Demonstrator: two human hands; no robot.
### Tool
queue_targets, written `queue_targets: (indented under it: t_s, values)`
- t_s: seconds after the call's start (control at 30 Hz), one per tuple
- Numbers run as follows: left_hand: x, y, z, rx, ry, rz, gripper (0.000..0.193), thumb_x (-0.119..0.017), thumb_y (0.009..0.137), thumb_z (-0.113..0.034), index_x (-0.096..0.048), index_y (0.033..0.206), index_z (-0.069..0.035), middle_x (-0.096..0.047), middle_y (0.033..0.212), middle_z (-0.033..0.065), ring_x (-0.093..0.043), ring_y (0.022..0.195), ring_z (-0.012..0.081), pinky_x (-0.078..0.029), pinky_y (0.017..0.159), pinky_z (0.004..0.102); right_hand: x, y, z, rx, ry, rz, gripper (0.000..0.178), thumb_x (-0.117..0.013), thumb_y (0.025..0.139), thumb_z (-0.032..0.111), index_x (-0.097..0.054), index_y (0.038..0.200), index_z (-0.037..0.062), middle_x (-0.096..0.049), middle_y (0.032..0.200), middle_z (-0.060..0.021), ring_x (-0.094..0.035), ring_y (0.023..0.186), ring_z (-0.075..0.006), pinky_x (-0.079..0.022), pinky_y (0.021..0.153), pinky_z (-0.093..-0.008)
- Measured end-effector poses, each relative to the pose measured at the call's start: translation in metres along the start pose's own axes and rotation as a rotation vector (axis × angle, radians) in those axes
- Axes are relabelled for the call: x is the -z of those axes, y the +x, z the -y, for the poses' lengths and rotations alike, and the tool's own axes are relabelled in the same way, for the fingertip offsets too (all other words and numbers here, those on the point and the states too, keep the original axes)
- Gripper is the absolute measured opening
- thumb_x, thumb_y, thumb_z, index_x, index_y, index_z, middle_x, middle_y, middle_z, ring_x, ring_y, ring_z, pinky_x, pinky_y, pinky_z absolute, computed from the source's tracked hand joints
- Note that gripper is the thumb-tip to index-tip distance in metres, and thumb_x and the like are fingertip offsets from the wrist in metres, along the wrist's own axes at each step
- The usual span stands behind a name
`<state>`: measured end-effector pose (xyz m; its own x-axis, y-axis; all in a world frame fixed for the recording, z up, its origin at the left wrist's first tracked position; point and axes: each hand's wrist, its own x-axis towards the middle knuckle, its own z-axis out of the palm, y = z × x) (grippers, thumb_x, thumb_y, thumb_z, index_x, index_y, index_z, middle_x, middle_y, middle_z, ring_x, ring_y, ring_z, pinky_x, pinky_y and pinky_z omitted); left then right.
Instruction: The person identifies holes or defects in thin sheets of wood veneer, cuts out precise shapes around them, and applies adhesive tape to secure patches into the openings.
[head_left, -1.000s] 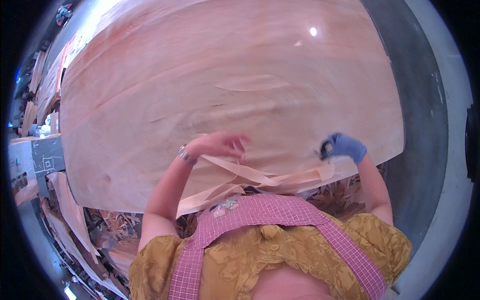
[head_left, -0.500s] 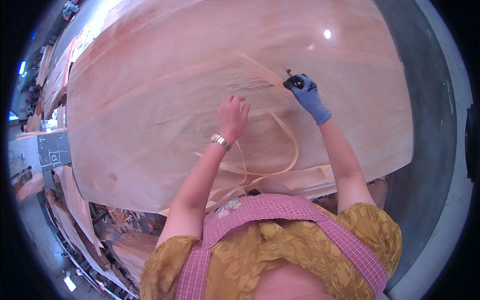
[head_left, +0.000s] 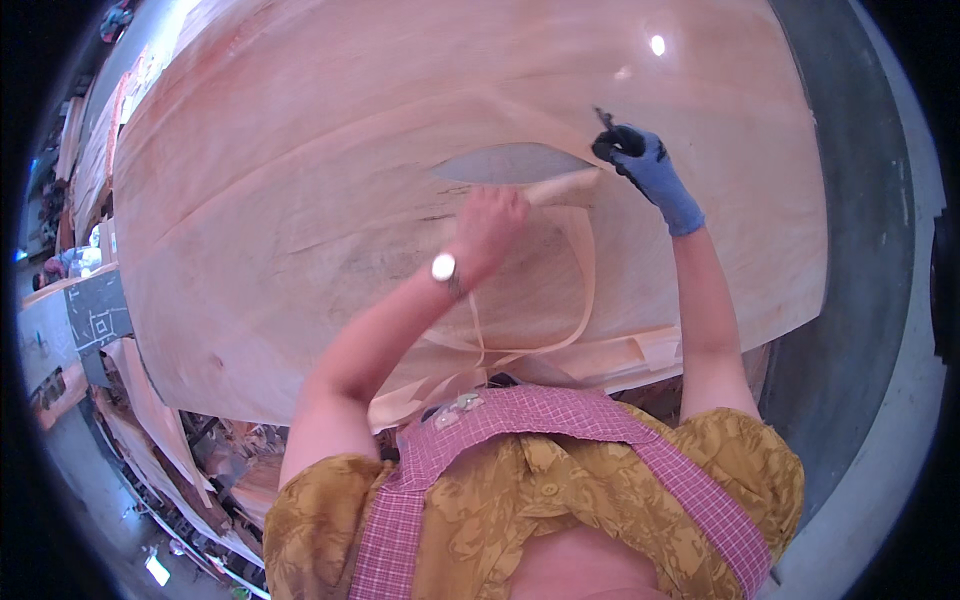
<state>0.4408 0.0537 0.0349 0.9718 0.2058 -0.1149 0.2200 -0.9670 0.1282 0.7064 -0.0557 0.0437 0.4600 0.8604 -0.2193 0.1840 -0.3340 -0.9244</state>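
Note:
My bare left hand (head_left: 490, 225), with a watch (head_left: 444, 267) at the wrist, is closed on a pale veneer strip (head_left: 565, 187) that reaches toward the right. Just beyond it, a lens-shaped opening (head_left: 515, 163) in the large veneer sheet (head_left: 300, 240) shows a grey surface beneath. My right hand (head_left: 640, 165), in a blue and black glove, is closed round a small dark tool (head_left: 603, 117) whose thin end points up and away; its exact kind is too small to make out. That hand is over the sheet, beyond the right tip of the opening.
Long curled veneer strips (head_left: 583, 290) lie between my arms, with more scraps (head_left: 640, 350) along the near edge. A grey surface (head_left: 860, 250) borders the sheet on the right. On the left are a grey metal beam (head_left: 98, 308) and more veneer sheets (head_left: 150, 400).
My left hand has moved right and closed on a veneer strip. A lens-shaped opening now shows in the sheet. My right hand has shifted right with the dark tool.

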Motion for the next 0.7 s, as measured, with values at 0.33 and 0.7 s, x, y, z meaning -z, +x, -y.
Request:
queue_targets:
  t_s: [0.33, 0.7]
  values:
    - [0.003, -0.036, -0.017, 0.187, -0.220, -0.204, 0.075, -0.072, 0.082, -0.030, -0.041, 0.147, -0.011, -0.040, 0.151, 0.0173, -0.035, 0.142, 0.0334, -0.030, 0.115, 0.0477, -0.062, 0.020, 0.021, 0.274, -0.865, 0.108, 0.022, -0.072, 0.086, 0.029, -0.067, 0.099, 0.0121, -0.063, 0.101, -0.0076, -0.064, 0.088, -0.0306, -0.053, 0.076, -0.0422]
    - [-0.038, -0.015, -0.011, 0.385, -0.247, -0.131, 0.084, -0.068, 0.084, -0.041, -0.032, 0.152, -0.006, -0.026, 0.160, 0.0158, -0.019, 0.150, 0.0339, -0.010, 0.120, 0.0560, -0.088, -0.044, -0.034, 0.317, -1.144, 0.040, 0.058, -0.066, 0.086, 0.023, -0.050, 0.142, 0.0186, -0.051, 0.140, -0.0132, -0.058, 0.114, -0.0326, -0.056, 0.084, -0.0443]
